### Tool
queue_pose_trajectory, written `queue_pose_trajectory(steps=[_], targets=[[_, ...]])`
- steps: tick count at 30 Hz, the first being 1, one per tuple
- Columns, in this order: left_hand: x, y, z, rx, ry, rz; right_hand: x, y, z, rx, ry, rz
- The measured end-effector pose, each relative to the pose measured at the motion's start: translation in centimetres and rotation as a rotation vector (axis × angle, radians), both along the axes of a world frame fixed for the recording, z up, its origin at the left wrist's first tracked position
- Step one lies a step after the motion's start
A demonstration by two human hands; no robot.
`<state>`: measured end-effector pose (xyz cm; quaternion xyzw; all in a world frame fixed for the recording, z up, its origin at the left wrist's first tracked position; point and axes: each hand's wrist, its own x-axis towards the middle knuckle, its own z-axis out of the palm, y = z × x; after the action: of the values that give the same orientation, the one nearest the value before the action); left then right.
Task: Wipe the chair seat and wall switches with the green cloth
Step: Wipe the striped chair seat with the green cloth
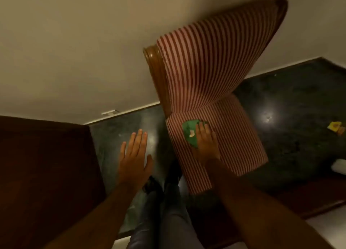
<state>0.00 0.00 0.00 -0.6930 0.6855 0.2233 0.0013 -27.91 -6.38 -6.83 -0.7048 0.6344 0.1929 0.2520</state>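
Observation:
A chair with red-and-white striped upholstery stands against the pale wall; its seat (237, 136) faces me and its wooden-framed back (215, 61) rises behind. The green cloth (189, 134) lies on the left part of the seat. My right hand (206, 144) presses flat on the cloth, fingers pointing toward the chair back and covering the cloth's right side. My left hand (134, 155) hovers over the dark floor to the left of the chair, fingers spread and holding nothing. No wall switches are visible.
A dark wooden piece of furniture (43, 174) fills the lower left. The floor (290, 117) is dark polished stone with a yellow object (334, 126) at the far right. My legs in dark trousers (168, 211) stand before the chair. A wooden edge (309, 202) sits lower right.

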Motion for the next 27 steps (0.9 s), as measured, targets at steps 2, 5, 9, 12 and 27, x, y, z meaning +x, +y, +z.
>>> queue_pose_trajectory(steps=[2,5,9,12,27], targets=[[0.0,-0.3,-1.2,0.025,-0.005,0.002,0.0,-1.5,-2.0,0.010,0.050,0.079],[0.3,-0.6,-2.7,0.035,-0.039,0.018,0.3,-3.3,-4.2,0.079,0.014,0.154],[0.4,-1.3,-3.4,-0.004,-0.052,0.016,0.6,-4.0,-5.4,0.090,0.017,0.125],[0.8,-1.9,-2.4,-0.004,-0.069,0.035,1.0,-4.7,-5.1,0.123,-0.046,0.064],[8.0,-6.3,17.7,-0.341,-0.175,0.254,10.8,-5.9,16.8,-0.299,-0.571,0.155]])
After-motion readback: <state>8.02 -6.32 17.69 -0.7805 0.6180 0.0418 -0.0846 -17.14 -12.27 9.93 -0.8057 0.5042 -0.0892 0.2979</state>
